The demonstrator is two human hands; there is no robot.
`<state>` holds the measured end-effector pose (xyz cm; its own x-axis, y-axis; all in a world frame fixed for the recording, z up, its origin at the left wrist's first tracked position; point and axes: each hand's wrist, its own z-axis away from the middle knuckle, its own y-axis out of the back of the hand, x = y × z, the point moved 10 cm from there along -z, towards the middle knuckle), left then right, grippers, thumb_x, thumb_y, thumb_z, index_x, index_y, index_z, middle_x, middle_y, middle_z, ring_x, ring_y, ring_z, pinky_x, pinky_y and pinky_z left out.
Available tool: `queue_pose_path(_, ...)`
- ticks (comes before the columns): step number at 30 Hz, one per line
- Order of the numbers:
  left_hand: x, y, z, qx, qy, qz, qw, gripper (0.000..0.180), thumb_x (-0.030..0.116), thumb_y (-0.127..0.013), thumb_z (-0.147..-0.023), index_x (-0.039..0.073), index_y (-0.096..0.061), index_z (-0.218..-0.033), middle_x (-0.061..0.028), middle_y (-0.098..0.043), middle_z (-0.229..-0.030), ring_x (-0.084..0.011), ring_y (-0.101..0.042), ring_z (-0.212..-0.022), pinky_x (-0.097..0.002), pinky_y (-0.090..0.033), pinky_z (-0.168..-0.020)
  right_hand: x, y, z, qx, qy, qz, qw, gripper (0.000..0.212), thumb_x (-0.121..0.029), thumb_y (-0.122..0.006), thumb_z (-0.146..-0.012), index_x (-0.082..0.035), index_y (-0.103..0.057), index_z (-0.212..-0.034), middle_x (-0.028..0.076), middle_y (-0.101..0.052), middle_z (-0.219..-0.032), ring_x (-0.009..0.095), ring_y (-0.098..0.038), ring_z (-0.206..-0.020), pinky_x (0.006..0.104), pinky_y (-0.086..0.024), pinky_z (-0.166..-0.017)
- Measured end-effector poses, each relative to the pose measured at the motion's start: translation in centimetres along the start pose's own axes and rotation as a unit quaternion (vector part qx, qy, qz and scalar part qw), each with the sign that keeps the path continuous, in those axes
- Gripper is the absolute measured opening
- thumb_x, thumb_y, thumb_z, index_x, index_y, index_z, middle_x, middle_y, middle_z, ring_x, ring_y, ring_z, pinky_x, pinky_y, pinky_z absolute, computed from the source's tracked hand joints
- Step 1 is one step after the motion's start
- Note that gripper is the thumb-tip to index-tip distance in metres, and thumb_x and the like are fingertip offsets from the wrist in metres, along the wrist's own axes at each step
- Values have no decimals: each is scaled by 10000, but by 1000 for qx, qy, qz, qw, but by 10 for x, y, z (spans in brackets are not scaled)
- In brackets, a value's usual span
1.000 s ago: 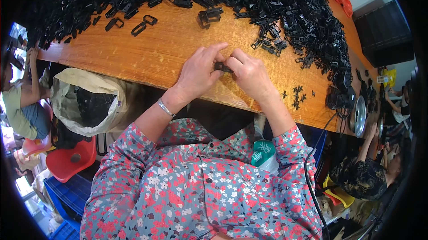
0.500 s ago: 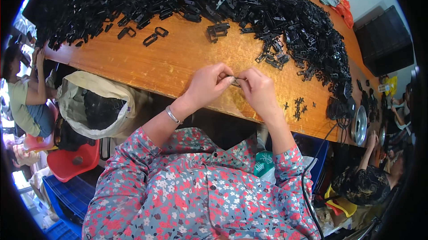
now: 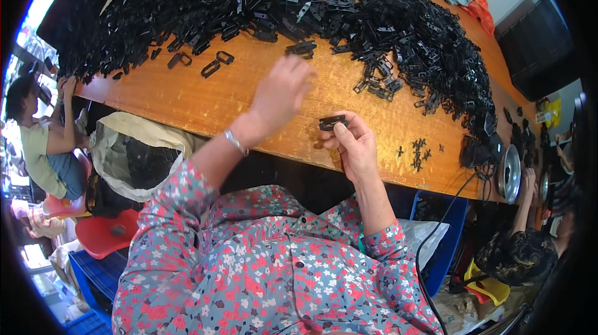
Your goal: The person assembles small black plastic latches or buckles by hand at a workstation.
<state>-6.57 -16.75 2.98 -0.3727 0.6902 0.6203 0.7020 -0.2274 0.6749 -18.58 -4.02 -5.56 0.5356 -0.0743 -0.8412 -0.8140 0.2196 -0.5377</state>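
Between the thumb and fingers of my right hand (image 3: 356,142) is a small black plastic piece (image 3: 331,123), long and narrow, held above the table's near edge. My left hand (image 3: 281,93) is over the table, farther forward and to the left, smeared by motion, so its fingers are unclear. Just beyond its fingertips lies a small stack of black plastic frames (image 3: 301,48). Two loose oblong black frames (image 3: 212,69) rest left of that hand. A few tiny black cross-shaped pieces (image 3: 418,153) are scattered on the wood to the right of my right hand.
A heap of black plastic parts (image 3: 430,42) curves along the far side of the wooden table (image 3: 249,80). A pale sack (image 3: 143,124) holding dark parts stands at the left, a metal bowl (image 3: 509,173) at the right with a black cable (image 3: 451,201). Other people sit at both sides.
My hands have come apart. The left has swung forward and left toward the small stack; the right has stayed near the edge, turned palm up, with the black piece now in plain sight.
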Motion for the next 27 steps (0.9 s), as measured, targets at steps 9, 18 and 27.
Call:
queue_pose_path(9, -22, 16, -23, -11, -136, -259, 956, 238, -32, -661, -831, 51, -667, -1054, -118, -610, -1090, -329, -608, -1036, -418, -537, -866, 8, -1, -1, -70, 0, 40, 997, 256, -52, -692, -990, 38, -622, -1220, 124, -745, -1006, 154, -735, -854, 267, -594, -759)
queue_pose_path(18, -13, 8, -32, -73, -65, -156, 983, 162, 29, -623, -908, 37, -667, -1064, -125, -632, -1085, -346, -634, -1051, -430, -546, -849, 7, -4, 1, -79, -11, 62, 995, 289, -65, -702, -991, 36, -612, -1246, 95, -744, -986, 138, -733, -837, 259, -589, -758)
queue_pose_path(27, -17, -8, -43, -98, -20, -179, 979, 281, 107, -661, -914, 71, -668, -1193, -102, -625, -1175, -329, -588, -1170, -433, -536, -935, 7, -5, 5, -63, -27, 68, 995, 299, -69, -717, -977, 31, -612, -1238, 107, -740, -1015, 126, -717, -818, 246, -581, -749)
